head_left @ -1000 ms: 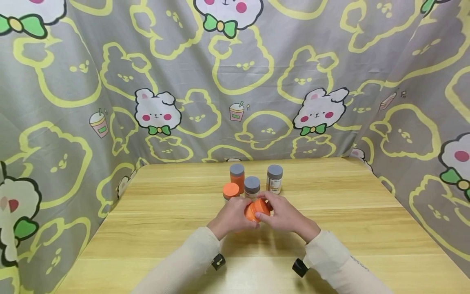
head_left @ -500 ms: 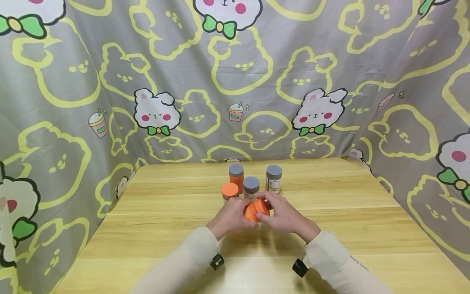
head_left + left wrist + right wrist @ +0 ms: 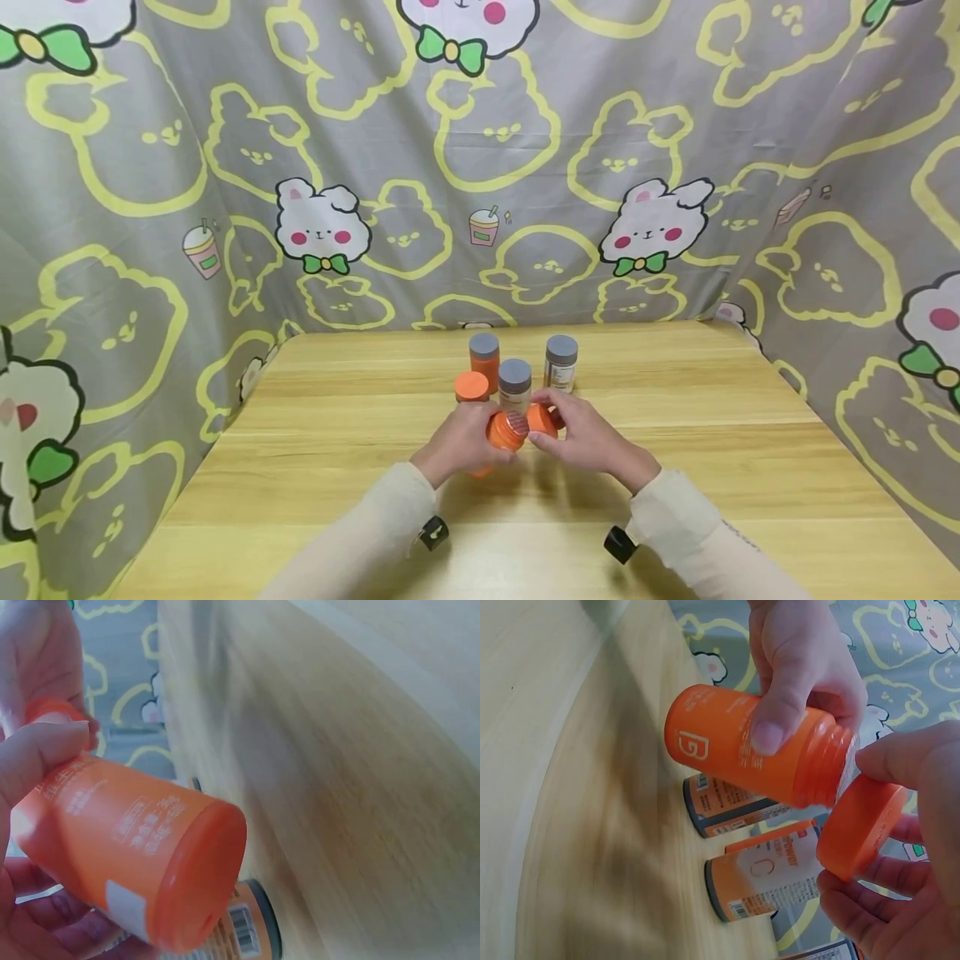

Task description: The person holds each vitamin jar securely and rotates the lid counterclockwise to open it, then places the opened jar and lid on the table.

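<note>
Two hands are working over a wooden table (image 3: pixel 322 442): at the left, the left hand (image 3: pixel 459 442) is clamping its curled fingers and thumb around an orange bottle. Near it, an orange-capped jar (image 3: pixel 472 387) is standing, and just behind that an orange jar with a grey cap (image 3: pixel 484 364). The bottle (image 3: pixel 742 742) is tilting in the air between the hands, its mouth leaning toward the right; its smooth, glossy body is carrying a white boxed logo resembling a G, rows of small white Chinese characters too soft to read surely, and a pale rectangle near the base. Ridged threads are showing at its neck, and a pale, patterned covering is spanning the mouth. Behind it, a grey-capped jar (image 3: pixel 515 382) is standing; in the right wrist view, a jar label is showing "Power" in orange beside a barcode. Next, the orange lid (image 3: pixel 861 827) is sitting off the threads, just beside the mouth, pinched by the right hand (image 3: pixel 588 433). Beyond the lid, another grey-capped jar (image 3: pixel 561 363) is displaying a pale label, its print too small to read.
</note>
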### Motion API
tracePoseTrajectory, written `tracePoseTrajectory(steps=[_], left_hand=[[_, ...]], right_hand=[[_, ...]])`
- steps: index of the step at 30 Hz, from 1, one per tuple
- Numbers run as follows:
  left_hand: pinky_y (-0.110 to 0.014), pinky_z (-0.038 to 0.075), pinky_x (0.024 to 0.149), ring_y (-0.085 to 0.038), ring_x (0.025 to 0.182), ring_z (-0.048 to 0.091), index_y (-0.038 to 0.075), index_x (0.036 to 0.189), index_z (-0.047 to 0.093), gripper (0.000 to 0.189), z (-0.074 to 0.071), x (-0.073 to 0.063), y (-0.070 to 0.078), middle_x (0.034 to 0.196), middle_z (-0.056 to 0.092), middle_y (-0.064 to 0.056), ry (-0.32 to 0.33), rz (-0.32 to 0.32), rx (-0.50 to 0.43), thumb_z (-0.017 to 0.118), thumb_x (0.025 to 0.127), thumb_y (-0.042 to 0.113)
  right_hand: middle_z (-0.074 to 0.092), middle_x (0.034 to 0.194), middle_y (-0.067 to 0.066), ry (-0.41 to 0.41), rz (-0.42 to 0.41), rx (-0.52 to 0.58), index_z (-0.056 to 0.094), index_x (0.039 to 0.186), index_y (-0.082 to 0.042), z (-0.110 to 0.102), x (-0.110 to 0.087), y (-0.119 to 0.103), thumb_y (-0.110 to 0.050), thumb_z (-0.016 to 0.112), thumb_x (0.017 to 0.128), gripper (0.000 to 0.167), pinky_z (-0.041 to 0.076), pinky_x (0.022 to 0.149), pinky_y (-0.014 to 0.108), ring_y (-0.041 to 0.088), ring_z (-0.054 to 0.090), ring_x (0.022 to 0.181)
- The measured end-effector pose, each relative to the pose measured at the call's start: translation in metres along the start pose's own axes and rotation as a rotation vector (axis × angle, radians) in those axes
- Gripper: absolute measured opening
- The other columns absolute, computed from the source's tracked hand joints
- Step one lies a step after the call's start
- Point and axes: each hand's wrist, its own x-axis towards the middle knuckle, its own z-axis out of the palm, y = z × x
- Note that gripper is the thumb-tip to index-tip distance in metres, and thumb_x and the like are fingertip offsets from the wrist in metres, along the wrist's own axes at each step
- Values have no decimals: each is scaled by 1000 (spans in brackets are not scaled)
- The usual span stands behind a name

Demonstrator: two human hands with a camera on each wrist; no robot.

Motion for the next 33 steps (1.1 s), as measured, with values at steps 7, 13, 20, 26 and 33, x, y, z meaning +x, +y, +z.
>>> tracePoseTrajectory(steps=[7, 13, 20, 26, 33], left_hand=[[-30, 50, 73, -11, 78, 57, 9, 102, 62, 49, -3, -5, -10, 88, 60, 5, -7, -53, 5, 88, 67, 32], [-30, 50, 73, -12, 79, 59, 9, 107, 62, 54, -11, -9, -19, 91, 63, 4, -18, -59, -18, 88, 67, 35], [-32, 49, 76, -12, 83, 59, 11, 107, 61, 53, -22, -14, -33, 93, 63, 6, -47, -52, -58, 87, 68, 37], [-34, 50, 77, -10, 85, 61, 13, 109, 63, 51, -38, -23, -50, 95, 65, 8, -74, -50, -136, 87, 70, 35], [-36, 51, 79, -13, 89, 61, 6, 112, 62, 55, -50, -34, -81, 97, 66, 3, -21, -142, -157, 88, 70, 29]], right_hand=[[60, 100, 3, 40, 114, -54, 54, 119, -3, -2, -2, 7, -23, 74, 86, 44, 52, 73, 37, 17, 57, 83], [62, 103, 4, 77, 130, -99, 56, 118, -4, -8, -5, 16, -25, 76, 84, 45, 49, 70, 33, 15, 56, 80], [63, 102, 4, 103, 173, -114, 57, 120, -7, -12, -8, 35, -25, 75, 85, 43, 49, 69, 31, 13, 56, 79], [61, 99, 6, 103, 222, -164, 57, 119, -3, -19, -12, 51, -27, 74, 86, 45, 48, 69, 33, 16, 56, 81], [62, 102, 10, 113, 242, -210, 55, 120, 1, -31, -18, 69, -26, 73, 86, 47, 48, 67, 34, 18, 56, 80]])
